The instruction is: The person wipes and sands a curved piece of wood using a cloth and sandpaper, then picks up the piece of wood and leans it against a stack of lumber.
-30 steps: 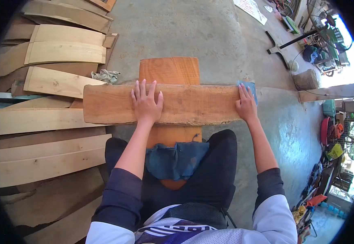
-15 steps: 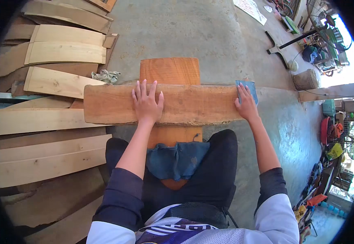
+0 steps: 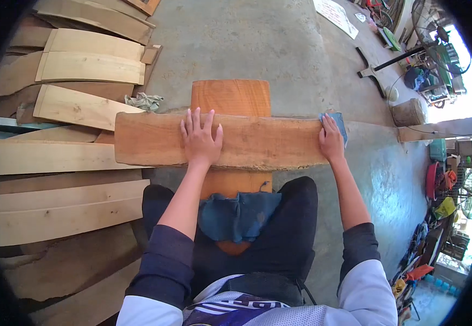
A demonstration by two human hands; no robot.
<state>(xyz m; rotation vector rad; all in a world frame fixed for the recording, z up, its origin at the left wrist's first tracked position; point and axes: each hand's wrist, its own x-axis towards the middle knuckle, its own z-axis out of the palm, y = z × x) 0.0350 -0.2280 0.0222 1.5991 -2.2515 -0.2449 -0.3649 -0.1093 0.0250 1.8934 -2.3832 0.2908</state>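
A long wooden board (image 3: 268, 144) with a rough, bark-like near edge lies crosswise in front of me, on top of an orange-brown plank (image 3: 230, 95). My left hand (image 3: 201, 142) rests flat on the board left of its middle, fingers spread, holding nothing. At the board's right end, my right hand (image 3: 331, 142) presses a blue sandpaper sheet (image 3: 340, 125) against the wood, fingers close together. Part of the sheet sticks out past the fingers; the rest is hidden beneath them. A dark blue cloth (image 3: 239, 215) is draped over the near end of the plank, between my legs.
Pale boards (image 3: 89, 62) are stacked along the left, near the board's left end. A crumpled rag (image 3: 143, 101) lies among them. Concrete floor (image 3: 236, 41) stretches ahead. To the right are a fan stand (image 3: 374, 70), a log stump (image 3: 408, 112) and assorted clutter.
My right hand's fingers have drawn closer together, and the blue sheet has turned slightly at the board's end. My left hand stays in place on the board. The whole view has shifted slightly.
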